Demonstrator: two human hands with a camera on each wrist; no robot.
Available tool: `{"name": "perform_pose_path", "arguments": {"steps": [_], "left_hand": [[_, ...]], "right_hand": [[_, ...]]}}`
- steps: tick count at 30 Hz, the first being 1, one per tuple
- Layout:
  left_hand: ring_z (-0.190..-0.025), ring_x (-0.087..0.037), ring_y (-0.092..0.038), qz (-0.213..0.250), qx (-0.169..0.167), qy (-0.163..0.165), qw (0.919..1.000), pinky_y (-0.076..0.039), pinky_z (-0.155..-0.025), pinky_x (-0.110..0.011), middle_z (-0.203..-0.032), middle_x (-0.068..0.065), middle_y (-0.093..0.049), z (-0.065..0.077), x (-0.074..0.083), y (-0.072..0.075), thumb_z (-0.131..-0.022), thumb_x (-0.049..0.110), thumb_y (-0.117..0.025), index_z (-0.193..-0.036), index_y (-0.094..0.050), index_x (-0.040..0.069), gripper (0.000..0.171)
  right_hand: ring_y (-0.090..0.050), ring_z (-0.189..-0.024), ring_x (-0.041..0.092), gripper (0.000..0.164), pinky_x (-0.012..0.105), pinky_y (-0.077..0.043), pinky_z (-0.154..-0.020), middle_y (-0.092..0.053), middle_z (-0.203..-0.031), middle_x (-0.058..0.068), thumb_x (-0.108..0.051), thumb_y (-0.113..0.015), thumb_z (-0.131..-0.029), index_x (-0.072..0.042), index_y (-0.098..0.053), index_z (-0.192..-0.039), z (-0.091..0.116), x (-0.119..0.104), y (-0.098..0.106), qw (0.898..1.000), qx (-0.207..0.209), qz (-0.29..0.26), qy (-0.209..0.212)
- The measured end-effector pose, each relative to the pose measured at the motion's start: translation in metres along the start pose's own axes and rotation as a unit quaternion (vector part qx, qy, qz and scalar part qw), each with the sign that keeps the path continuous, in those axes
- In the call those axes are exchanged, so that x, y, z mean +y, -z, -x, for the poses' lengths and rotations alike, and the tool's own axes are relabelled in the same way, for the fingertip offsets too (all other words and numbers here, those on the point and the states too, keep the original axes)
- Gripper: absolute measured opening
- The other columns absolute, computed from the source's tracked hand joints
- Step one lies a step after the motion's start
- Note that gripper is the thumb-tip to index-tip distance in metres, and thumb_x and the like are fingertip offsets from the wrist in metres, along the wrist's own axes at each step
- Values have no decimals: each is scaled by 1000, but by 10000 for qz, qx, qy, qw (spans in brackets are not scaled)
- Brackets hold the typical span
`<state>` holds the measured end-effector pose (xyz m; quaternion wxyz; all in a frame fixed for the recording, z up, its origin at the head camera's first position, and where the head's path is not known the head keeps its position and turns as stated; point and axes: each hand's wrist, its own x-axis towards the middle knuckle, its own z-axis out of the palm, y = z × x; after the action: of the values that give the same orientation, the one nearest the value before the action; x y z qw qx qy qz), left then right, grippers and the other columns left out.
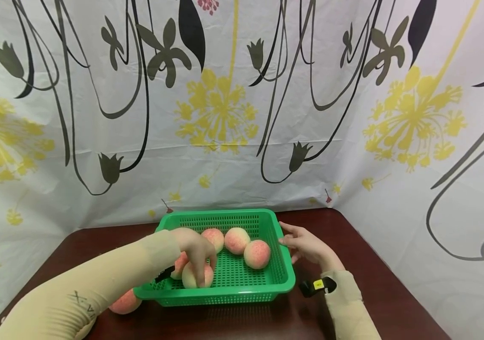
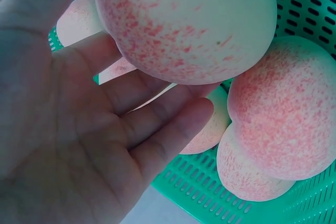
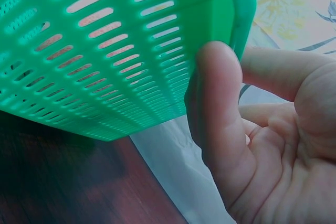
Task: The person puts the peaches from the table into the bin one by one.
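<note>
In the head view my left hand (image 1: 197, 248) reaches down into a green plastic basket (image 1: 225, 293) and grips a pale peach (image 1: 191, 276) near its front left corner. The left wrist view has this peach (image 2: 194, 24) large and close, pink speckles on cream, with the fingers of the left hand (image 2: 79, 114) curled against it. At the basket's right side, my right hand (image 1: 305, 243) holds the rim with its fingertips. Seen from the right wrist, one digit of the right hand (image 3: 226, 103) presses the slotted wall (image 3: 121, 51) just below the rim, and another runs behind it.
More peaches lie in the basket, among them one at the right (image 1: 257, 254) and one at the back (image 1: 237, 240). Outside, left of the basket, a redder peach (image 1: 125, 303) rests on the dark red table (image 1: 377, 302). A patterned cloth (image 1: 225, 179) hangs behind.
</note>
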<state>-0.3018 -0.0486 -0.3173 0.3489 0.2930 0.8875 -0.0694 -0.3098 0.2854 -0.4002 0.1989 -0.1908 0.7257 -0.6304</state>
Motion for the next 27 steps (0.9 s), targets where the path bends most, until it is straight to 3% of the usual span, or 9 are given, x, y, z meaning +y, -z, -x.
{"name": "perform_pose_path", "arguments": {"steps": [8,13,17,21,27], "left_hand": [[-74,-12,-61,207,-261,87,9994,-53,-61,-35,-116,15,-54,-5,0,-4,-79,37,-78,-117,-64,38,40],[-61,-11,-54,-124,-244,116,9996,-48,-55,-31,-111,18,-53,-8,1,-9,-80,34,-75,-115,-63,44,39],[-49,-12,-42,-2,-307,106,9995,-38,-48,-29,-108,18,-52,-8,1,-12,-82,24,-70,-118,-62,44,42],[-49,-13,-40,132,-274,111,9995,-38,-47,-30,-111,18,-52,-8,2,-14,-83,20,-69,-121,-62,40,44],[-60,-12,-55,164,-209,185,9995,-49,-51,-31,-119,15,-53,-9,7,-17,-83,17,-70,-122,-63,36,44]], "right_hand": [[-67,-68,19,76,34,-56,-53,-65,-103,21,-17,-56,-100,-7,-6,-157,-2,2,2,10000,-6,-73,-9],[-67,-69,19,76,34,-56,-53,-65,-107,22,-16,-57,-100,-7,-6,-157,-1,2,2,10000,-6,-83,-13],[-68,-69,19,76,34,-56,-53,-64,-109,23,-16,-56,-100,-8,-6,-157,0,1,3,10000,-23,-86,-18],[-68,-70,20,76,35,-56,-54,-65,-107,22,-16,-56,-100,-8,-6,-157,0,1,3,10000,-13,-92,-5],[-67,-69,19,75,38,-57,-55,-66,-103,20,-15,-56,-100,-8,-8,-157,-1,3,2,9999,18,-98,-12]]}}
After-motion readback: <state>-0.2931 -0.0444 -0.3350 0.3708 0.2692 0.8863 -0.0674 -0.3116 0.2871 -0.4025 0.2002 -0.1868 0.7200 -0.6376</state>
